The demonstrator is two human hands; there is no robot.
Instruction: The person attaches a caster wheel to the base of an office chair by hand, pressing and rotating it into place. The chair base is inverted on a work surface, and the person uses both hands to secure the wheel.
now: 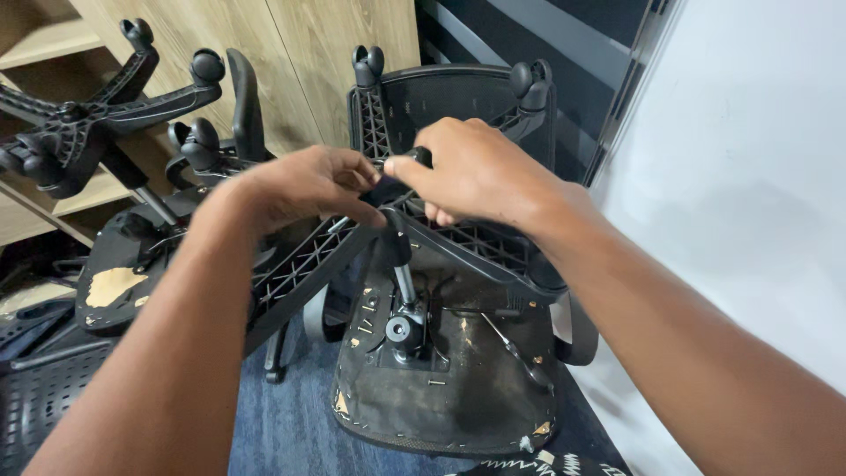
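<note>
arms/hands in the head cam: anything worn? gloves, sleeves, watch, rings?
Nothing worn that shows. Left hand and right hand are bare: no gloves, no rings visible. Both forearms are bare from wrist to the frame edge, so no sleeves, cuffs, watch or bands in view. No markings or tape. Fingernails short where visible; some fingers are hidden behind the chair base hub.
</note>
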